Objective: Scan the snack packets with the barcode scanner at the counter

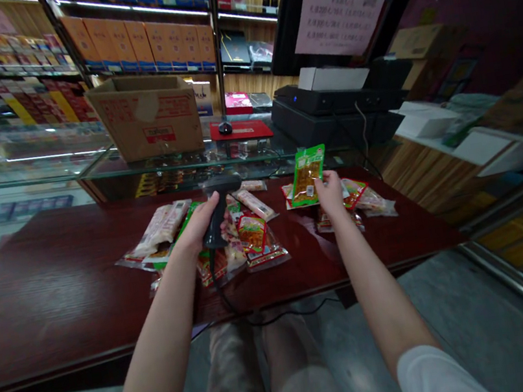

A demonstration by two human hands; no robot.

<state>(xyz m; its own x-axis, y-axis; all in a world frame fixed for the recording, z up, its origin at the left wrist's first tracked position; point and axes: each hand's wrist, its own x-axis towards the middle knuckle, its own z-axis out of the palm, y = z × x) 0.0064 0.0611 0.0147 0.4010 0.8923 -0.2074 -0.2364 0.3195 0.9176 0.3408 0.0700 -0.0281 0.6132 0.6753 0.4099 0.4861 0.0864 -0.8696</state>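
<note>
My left hand (207, 220) is wrapped round the handle of a black barcode scanner (219, 212), whose head tilts over the table. Below and around it lies a pile of snack packets (258, 234), some red and green, some clear. Pale wrapped packs (162, 227) rest left of that wrist. In my right hand (330, 192) a green snack packet (308, 174) is pinched by its right edge, held tilted with its barcode side showing. Under that hand sit several more packets (374, 201), partly hidden by my fingers and wrist.
The dark red table (58, 285) meets a glass counter. On the counter stand an open cardboard box (152, 120), a mouse (225, 128) on a red mat, and a black cash drawer (319, 122) below a monitor with a pink notice (336, 8). The scanner cable (289, 314) hangs along the table's front edge.
</note>
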